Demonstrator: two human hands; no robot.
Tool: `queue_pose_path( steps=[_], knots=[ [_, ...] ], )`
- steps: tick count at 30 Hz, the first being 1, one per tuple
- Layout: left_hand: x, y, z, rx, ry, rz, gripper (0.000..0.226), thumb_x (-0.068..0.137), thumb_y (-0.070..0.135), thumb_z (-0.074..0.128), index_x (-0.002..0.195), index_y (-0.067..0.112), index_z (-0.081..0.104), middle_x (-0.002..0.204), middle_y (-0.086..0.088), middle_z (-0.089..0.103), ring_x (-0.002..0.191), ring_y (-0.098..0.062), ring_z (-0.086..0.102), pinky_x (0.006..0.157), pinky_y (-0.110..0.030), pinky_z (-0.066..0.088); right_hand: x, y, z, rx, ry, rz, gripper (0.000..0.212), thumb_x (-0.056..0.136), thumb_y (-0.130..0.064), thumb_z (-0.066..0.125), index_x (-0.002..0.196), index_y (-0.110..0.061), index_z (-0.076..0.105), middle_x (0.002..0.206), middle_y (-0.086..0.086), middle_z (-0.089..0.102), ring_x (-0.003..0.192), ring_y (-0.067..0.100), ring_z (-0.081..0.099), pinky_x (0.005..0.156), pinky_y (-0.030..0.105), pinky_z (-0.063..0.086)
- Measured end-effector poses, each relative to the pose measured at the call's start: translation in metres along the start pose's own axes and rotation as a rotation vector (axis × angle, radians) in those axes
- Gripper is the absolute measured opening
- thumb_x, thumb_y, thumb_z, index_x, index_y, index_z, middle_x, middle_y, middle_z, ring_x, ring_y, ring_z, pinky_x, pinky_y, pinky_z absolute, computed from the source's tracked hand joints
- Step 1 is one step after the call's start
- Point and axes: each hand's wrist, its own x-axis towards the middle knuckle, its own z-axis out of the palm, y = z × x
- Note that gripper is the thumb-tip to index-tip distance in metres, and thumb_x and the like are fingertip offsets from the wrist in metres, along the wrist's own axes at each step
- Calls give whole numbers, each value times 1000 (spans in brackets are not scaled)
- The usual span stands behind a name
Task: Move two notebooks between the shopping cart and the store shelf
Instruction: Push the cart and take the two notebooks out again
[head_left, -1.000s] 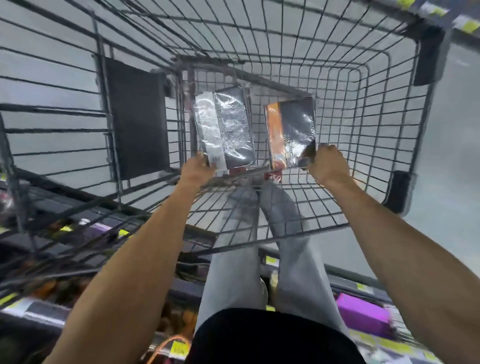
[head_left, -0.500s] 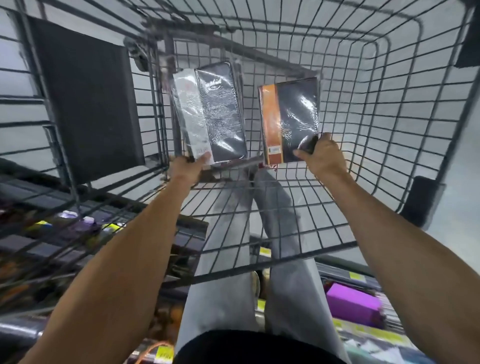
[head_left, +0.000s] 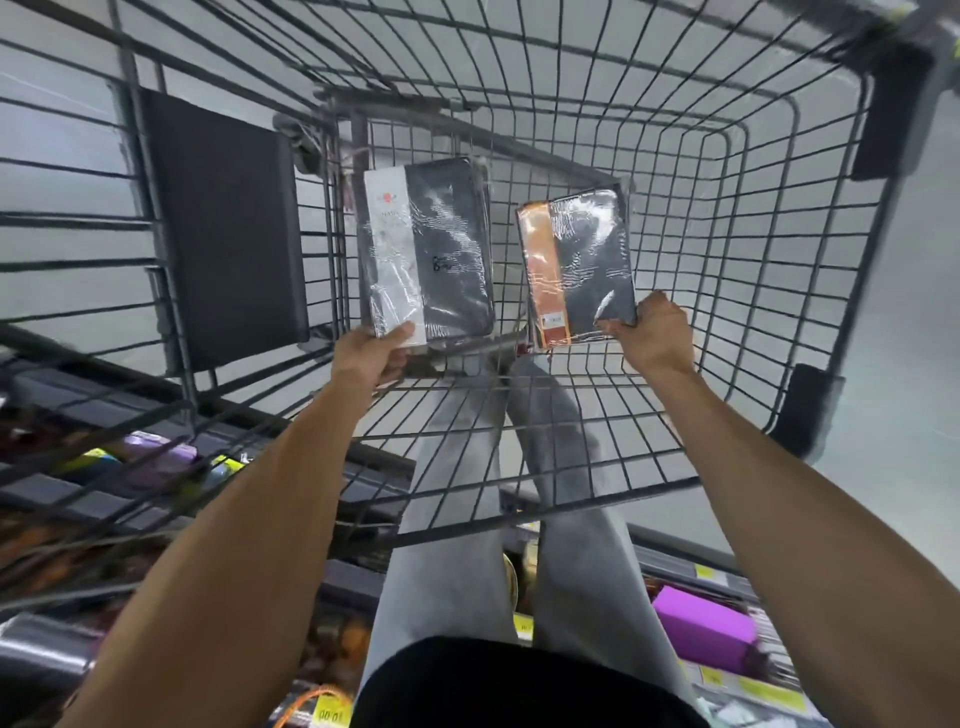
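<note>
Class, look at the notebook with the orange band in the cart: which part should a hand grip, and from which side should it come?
Grip the near bottom corner of the orange-banded notebook, coming from below on the person's side, as the right hand does. It is flat, thin and shrink-wrapped, with its bottom edge towards the person, so fingers can pinch that edge; the shopping cart wire blocks the far sides.

Inside the wire shopping cart, the left hand grips the near edge of one notebook on the left, the right hand grips the near right corner of the other notebook beside it, and the child-seat flap stands further left.
</note>
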Motion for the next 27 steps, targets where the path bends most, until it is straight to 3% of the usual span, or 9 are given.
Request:
queue_pose_path(
  steps=[3,6,9,13,15,18,22,25,27],
  knots=[
    [-15,4,-7,-191,-74,-45,55,86,22,74,135,8,53,106,-11,73,95,-23,74,85,-37,60,-12,-5,-11,26,4,-14,45,89,-30,71,113,2,52,108,20,67,102,36,65,68,31,42],
    [-30,5,-15,-510,-197,-66,62,84,9,69,142,11,46,126,-7,66,98,-25,74,84,-33,60,-25,-12,-24,95,-13,-25,38,92,-25,67,115,1,51,109,18,66,104,33,64,70,28,40],
    [-46,13,-20,-676,-149,-24,54,91,7,66,141,9,46,120,-8,71,95,-25,75,83,-32,60,-39,-24,-38,164,0,-67,30,92,-19,65,114,-3,51,104,13,65,101,30,63,72,27,41],
    [-64,30,-23,-656,-7,50,46,88,11,74,129,0,59,105,-14,75,87,-19,76,70,-24,60,-55,-45,-60,190,1,-166,29,93,-23,64,116,-9,53,99,6,66,92,24,66,77,29,51],
    [-75,39,-26,-619,28,93,41,88,13,74,125,-1,61,104,-15,74,81,-17,75,63,-20,58,-65,-53,-74,202,25,-199,28,94,-25,64,116,-9,57,98,-1,62,89,16,61,78,22,47],
    [-96,48,-33,-567,44,161,38,94,17,68,127,2,57,109,-13,73,80,-19,76,68,-23,59,-85,-62,-93,250,45,-237,25,93,-25,66,112,-8,61,94,-1,62,82,14,59,72,20,44],
    [-131,40,-50,-540,9,218,52,92,19,68,138,-1,52,89,-8,77,76,-20,74,76,-29,60,-114,-63,-113,409,14,-229,23,92,-18,68,111,-8,59,95,9,72,74,25,72,71,40,60],
    [-164,31,-67,-545,-61,267,65,90,18,69,144,-8,41,117,-16,71,90,-23,75,80,-26,59,-133,-59,-123,409,52,-279,21,93,-14,66,112,-7,59,97,8,72,69,25,72,66,42,60],
    [-187,28,-76,-547,-92,290,65,94,12,66,146,-11,33,124,-20,67,90,-23,75,78,-25,59,-148,-56,-129,480,65,-260,18,93,-12,66,109,-9,59,97,8,71,66,22,73,63,41,61]
  ],
)
